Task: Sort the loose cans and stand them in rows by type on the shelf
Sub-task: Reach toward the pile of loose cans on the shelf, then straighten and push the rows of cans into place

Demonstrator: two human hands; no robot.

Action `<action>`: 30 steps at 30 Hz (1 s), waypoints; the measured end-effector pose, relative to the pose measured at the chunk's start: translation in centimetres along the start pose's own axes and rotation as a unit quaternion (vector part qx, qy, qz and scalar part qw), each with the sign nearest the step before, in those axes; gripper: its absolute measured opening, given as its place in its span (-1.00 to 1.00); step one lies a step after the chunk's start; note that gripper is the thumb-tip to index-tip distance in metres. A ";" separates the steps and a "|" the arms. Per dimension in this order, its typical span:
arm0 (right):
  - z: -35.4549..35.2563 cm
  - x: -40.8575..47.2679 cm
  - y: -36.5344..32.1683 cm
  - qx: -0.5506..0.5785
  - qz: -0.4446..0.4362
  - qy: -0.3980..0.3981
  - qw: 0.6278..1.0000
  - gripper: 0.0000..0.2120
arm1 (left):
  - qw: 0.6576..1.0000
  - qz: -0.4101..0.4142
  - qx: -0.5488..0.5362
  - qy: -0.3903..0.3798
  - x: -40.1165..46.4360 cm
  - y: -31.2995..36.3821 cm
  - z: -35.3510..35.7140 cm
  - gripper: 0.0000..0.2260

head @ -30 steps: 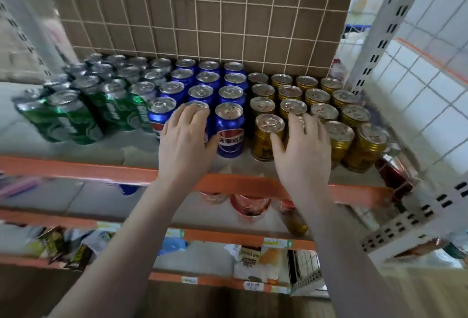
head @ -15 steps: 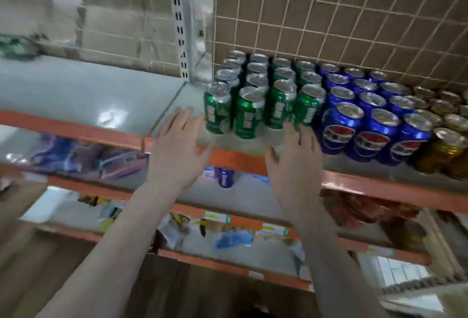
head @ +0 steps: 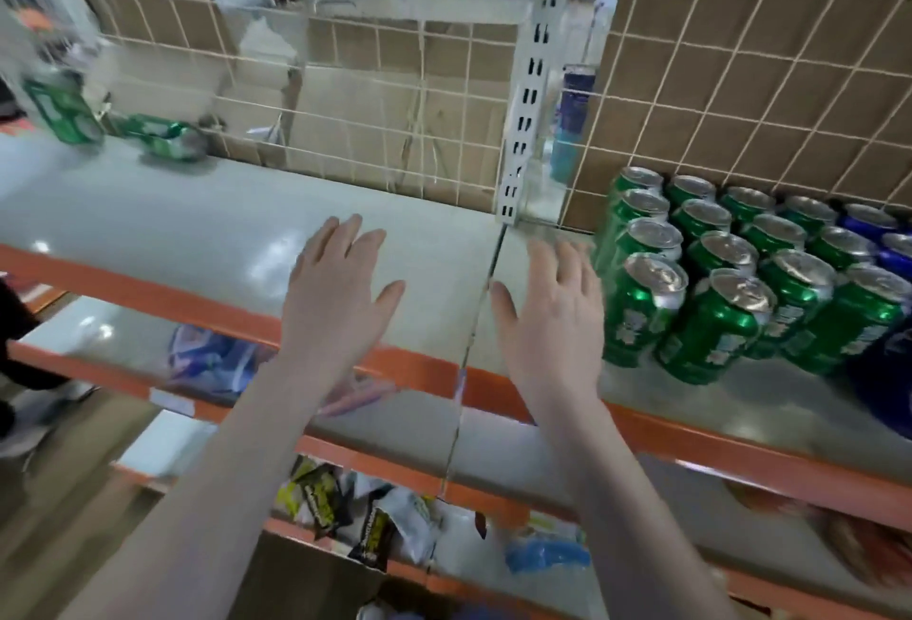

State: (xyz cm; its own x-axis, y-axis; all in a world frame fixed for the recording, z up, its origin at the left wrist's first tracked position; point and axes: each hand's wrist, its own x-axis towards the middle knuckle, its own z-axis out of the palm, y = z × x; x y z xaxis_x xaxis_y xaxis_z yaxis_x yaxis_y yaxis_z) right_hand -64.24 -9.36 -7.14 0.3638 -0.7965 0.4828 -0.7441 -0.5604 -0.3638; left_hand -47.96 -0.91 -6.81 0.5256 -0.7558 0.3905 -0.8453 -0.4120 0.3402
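Rightward, green cans [head: 710, 274] beyond empty grip [head: 552, 318].

i see a shop, probably a small supermarket. the grey shelves [head: 197, 219] have orange front edges with price labels [head: 170, 402], slotted white metal uprights [head: 530, 91] and wire mesh backs. green cans [head: 701, 274] stand in rows, and snack packets [head: 345, 511] lie on the lower shelf.

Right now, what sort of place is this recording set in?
Probably a small shop or a stockroom laid out like one. Green cans stand in rows on an orange-edged metal shelf, wire mesh backs it, and snack packets lie on the lower shelf.
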 end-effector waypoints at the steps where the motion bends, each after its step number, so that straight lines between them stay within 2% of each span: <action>1: 1.1 0.7 -1.2 0.001 -0.001 -0.026 1.000 -0.52 | 1.000 -0.007 0.002 0.001 1.1 -1.5 -0.1 -0.51; 6: 6.2 3.7 -6.3 0.006 0.004 -0.096 0.995 -0.49 | 0.998 -0.056 0.006 0.004 5.7 -8.8 -0.8 -0.50; 10: 10.2 5.5 -10.4 0.001 0.006 -0.139 0.990 -0.48 | 0.998 -0.061 -0.007 0.011 9.1 -14.3 -1.1 -0.50; 15: 15.9 7.5 -17.1 -0.004 0.028 -0.118 0.993 -0.48 | 0.999 -0.035 -0.015 0.020 13.9 -23.3 -1.1 -0.51; 24: 27.8 10.4 -33.2 0.002 0.105 -0.083 0.991 -0.49 | 0.998 0.050 -0.017 0.024 22.3 -44.4 -4.7 -0.53; 30: 31.9 13.2 -40.8 0.002 0.106 -0.091 0.990 -0.44 | 0.993 0.100 -0.035 0.046 25.9 -52.4 -7.1 -0.63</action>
State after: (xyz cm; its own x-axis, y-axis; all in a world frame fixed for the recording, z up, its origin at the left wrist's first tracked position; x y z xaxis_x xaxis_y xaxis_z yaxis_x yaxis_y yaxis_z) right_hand -11.21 -4.30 -11.37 0.2940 -0.9241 0.2442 -0.8126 -0.3762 -0.4451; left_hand 10.58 4.73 -8.41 0.3576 -0.7678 0.5316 -0.9264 -0.2201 0.3054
